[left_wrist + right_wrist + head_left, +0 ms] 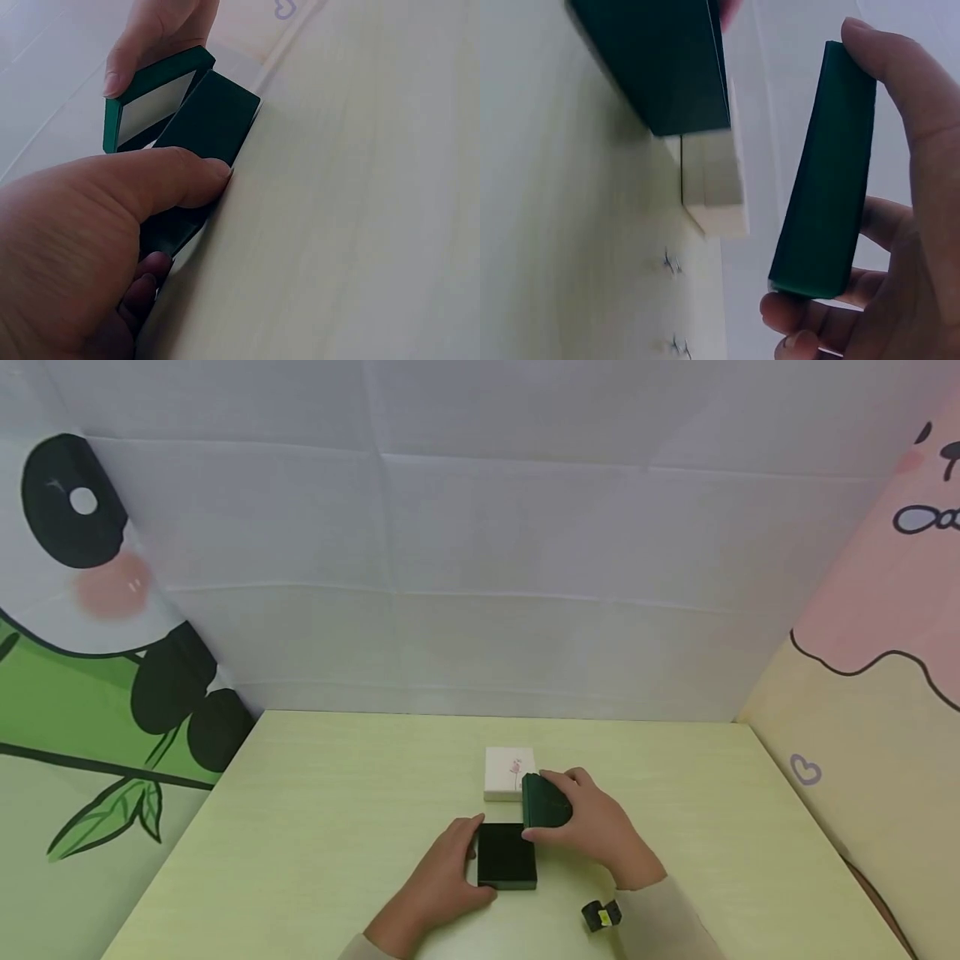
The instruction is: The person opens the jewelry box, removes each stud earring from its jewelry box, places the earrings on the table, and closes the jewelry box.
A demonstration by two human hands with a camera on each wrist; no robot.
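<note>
A dark green box base [507, 853] with a black interior sits on the table. My left hand [444, 887] grips it from the left, the thumb at its near side [210, 127] and the fingers at the far side. My right hand [600, 827] holds the green box lid [547, 802] by its edges, tilted above the base's far right corner. In the left wrist view the lid's pale inside [156, 101] faces the base. Lid and base look apart in the right wrist view. Behind them lies a white box [501, 770] with a pink flower print.
Two small shiny pieces [672, 262] lie on the pale table [337, 793] in the right wrist view; their kind is too small to tell. A small black device [602, 916] is at the right wrist. Printed cloths hang behind and at both sides.
</note>
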